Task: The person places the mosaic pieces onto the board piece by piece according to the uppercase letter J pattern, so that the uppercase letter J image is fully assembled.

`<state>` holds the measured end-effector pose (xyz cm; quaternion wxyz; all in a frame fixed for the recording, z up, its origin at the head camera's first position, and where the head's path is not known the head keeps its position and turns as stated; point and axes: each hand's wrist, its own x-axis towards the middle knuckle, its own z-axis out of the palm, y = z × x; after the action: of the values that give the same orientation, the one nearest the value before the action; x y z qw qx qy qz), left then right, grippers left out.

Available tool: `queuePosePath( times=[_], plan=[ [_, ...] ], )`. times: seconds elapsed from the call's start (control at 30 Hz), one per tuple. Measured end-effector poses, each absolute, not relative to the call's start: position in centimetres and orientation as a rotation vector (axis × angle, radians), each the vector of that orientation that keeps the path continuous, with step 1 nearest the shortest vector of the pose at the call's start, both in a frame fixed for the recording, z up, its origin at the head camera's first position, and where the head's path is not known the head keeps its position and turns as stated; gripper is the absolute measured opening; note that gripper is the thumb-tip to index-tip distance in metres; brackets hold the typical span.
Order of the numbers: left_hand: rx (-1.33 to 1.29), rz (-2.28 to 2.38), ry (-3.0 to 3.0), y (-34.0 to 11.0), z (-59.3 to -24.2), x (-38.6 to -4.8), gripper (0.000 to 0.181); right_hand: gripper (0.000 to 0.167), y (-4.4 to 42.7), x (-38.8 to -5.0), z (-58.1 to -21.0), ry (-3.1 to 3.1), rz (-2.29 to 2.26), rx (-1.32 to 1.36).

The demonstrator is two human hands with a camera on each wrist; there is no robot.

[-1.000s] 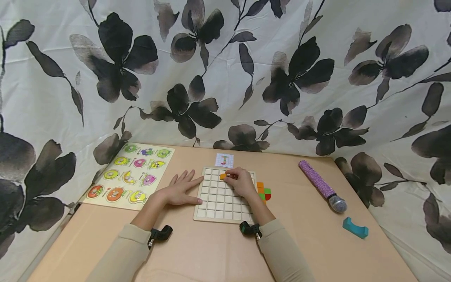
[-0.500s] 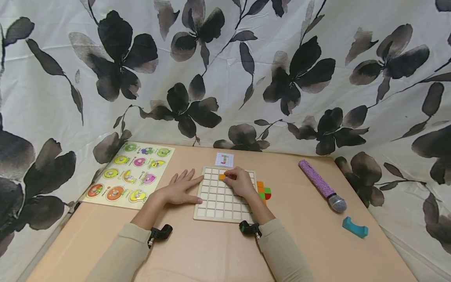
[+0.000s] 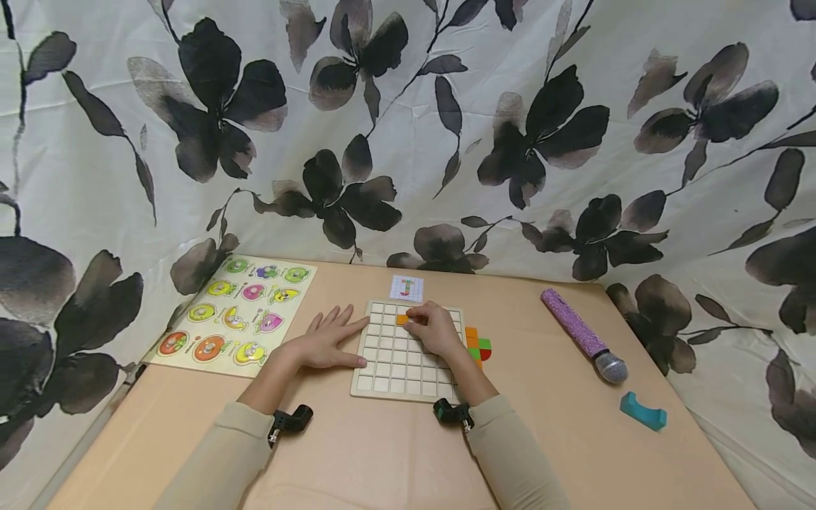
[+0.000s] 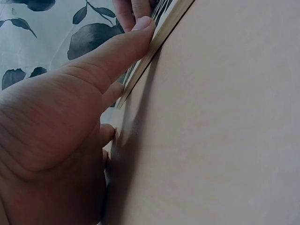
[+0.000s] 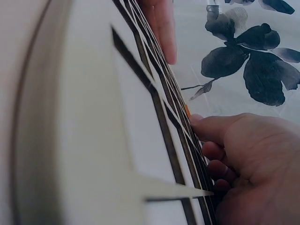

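A pale wooden grid board [image 3: 398, 368] lies on the table. My left hand [image 3: 326, 343] is spread flat on its left side, thumb and a fingertip touching the frame; in the left wrist view the thumb of the left hand [image 4: 70, 108] rests on the board's edge [image 4: 164, 35]. My right hand [image 3: 436, 330] is over the upper part of the board, fingers curled, its fingertips at an orange piece [image 3: 402, 319] in the grid. In the right wrist view the right hand's [image 5: 253, 159] thumb touches the board beside a sliver of orange [image 5: 187, 110].
Orange, green [image 3: 484, 344] and red pieces lie right of the board. Behind it is a small pattern card [image 3: 406, 287]. A fruit picture sheet [image 3: 236, 319] lies at the left, a glittery purple microphone [image 3: 576, 328] and a teal curved block [image 3: 643, 411] at the right.
The orange piece and my right fingertips have shifted slightly left, and the piece now lies in line with the grid. My left hand has stayed in place.
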<state>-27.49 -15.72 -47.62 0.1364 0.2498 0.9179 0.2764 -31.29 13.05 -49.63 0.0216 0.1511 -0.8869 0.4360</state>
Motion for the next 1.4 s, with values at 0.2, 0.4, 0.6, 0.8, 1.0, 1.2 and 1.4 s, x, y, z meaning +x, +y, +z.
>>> queuePosePath(
  times=[0.2,0.4,0.6,0.8,1.0,1.2,1.4],
  plan=[
    [0.708,0.750,2.671,-15.6,-47.5,-27.5,0.096,0.026,13.1,-31.3,-49.6,-2.724,1.395,0.464],
    [0.709,0.715,2.682,-15.7,-47.6,-27.6,0.096,0.028,13.0,-31.2,-49.4,-2.709,1.401,0.489],
    [0.709,0.718,2.693,-15.5,-47.8,-27.7,0.096,0.031,13.0,-31.1,-48.6,-2.675,1.427,0.540],
    [0.701,0.719,2.684,-15.7,-47.7,-27.6,0.096,0.033,13.1,-30.3,-46.7,-2.680,1.361,0.589],
    [0.695,0.701,2.692,-15.8,-47.9,-27.5,0.097,0.035,14.5,-29.3,-44.8,-2.700,1.258,0.592],
    [0.702,0.693,2.699,-15.8,-48.0,-27.5,0.096,0.034,16.3,-29.1,-43.7,-2.672,1.229,0.618],
    [0.707,0.697,2.695,-15.8,-47.7,-27.5,0.095,0.033,18.2,-29.0,-43.0,-2.644,1.274,0.610]
  ],
)
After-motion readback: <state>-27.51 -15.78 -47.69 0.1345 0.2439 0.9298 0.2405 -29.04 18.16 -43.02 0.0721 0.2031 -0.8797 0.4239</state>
